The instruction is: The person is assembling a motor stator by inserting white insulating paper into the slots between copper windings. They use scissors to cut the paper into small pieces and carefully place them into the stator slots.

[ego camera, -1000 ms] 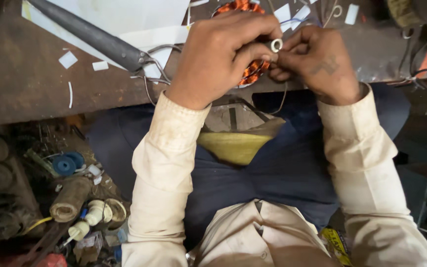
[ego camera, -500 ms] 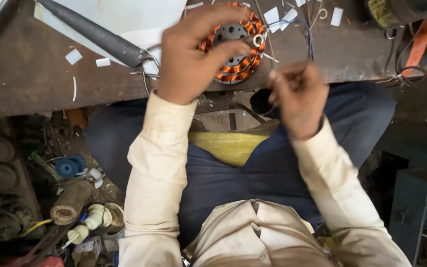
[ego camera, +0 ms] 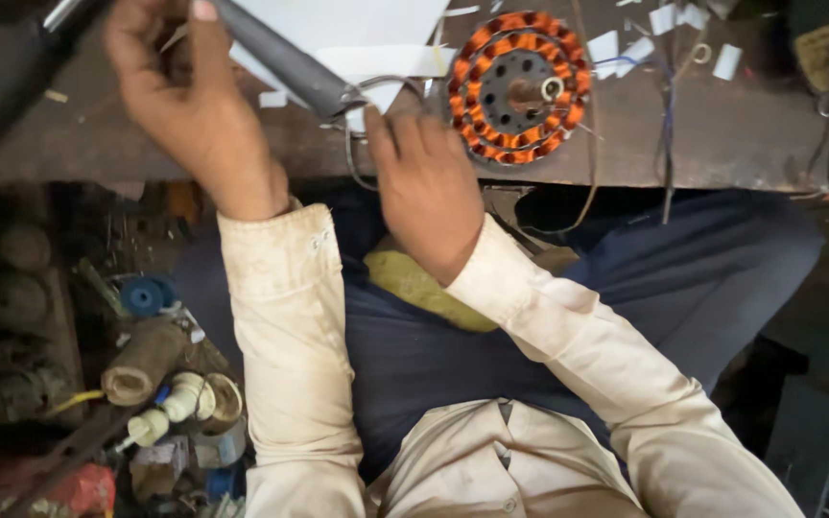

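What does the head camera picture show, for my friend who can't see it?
Seen from above, a person in a cream shirt sits at a worn workbench. Their left hand reaches up to the bench's far left near a dark metal tube, and their right hand rests at the bench edge. A round motor stator with copper coils lies just beyond the right hand.

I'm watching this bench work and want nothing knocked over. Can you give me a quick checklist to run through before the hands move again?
1. Wound stator lies flat on the bench: ok.
2. Right hand off the stator, at the bench edge: ok.
3. Left hand empty: cannot tell, fingers curled.
4. Grey rod apart from the left hand: cannot tell.
5. Loose wires away from both hands: ok.
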